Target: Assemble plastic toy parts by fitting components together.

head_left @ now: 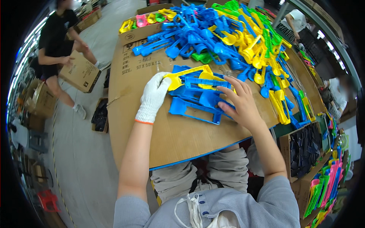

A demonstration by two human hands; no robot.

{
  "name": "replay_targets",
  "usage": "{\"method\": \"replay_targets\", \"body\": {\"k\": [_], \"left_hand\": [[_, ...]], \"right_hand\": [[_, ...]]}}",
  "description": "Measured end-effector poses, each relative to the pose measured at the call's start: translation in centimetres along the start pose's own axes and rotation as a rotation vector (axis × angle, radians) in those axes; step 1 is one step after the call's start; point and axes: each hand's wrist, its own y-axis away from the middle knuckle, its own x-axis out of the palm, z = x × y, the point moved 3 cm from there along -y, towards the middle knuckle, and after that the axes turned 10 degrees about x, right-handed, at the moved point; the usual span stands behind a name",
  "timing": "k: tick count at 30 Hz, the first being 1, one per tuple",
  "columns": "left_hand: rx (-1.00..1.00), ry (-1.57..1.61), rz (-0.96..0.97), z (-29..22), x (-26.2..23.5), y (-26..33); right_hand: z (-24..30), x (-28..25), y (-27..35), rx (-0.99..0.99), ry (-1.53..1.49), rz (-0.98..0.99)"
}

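My left hand (153, 98), in a white knitted glove with an orange cuff edge, pinches the toothed end of a yellow plastic piece (174, 82). That piece lies slantwise over several blue plastic frames (185, 107) grouped on the cardboard. My right hand (243, 102) is bare, its fingers spread at the right end of these blue frames, fingertips touching or just above them. Part of the yellow piece is hidden behind a blue one.
Cardboard (129, 129) covers the table. Beyond my hands rises a heap of blue, yellow and green plastic pieces (194, 36). A carton (140, 30) of coloured pieces stands far left, a box of black parts (304, 148) at right. One person carries a carton (80, 72); others are at right.
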Motion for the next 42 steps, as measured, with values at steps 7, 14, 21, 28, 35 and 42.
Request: {"method": "replay_targets", "body": {"k": [7, 14, 21, 28, 35, 42], "left_hand": [[-0.07, 0.084, -0.003, -0.2, 1.5, -0.5], [0.084, -0.132, -0.037, 0.0, 1.0, -0.4], [-0.024, 0.013, -0.154, 0.3, 0.0, -0.4], [-0.069, 0.095, -0.124, 1.0, -0.3, -0.4], [-0.054, 0.08, -0.119, 0.9, -0.2, -0.4], [-0.073, 0.105, -0.108, 1.3, 0.2, -0.5]], "right_hand": [[-4.3, 1.9, 6.6, 0.421, -0.168, 0.029], [-4.3, 4.7, 1.7, 0.252, -0.14, 0.027], [-13.6, -0.4, -4.3, 0.505, 0.092, -0.436], [-17.9, 1.9, -1.5, 0.565, 0.047, -0.373], [-15.3, 2.4, -1.0, 0.488, 0.165, -0.478], [-16.0, -4.4, -0.8, 0.636, -0.097, -1.009]]}}
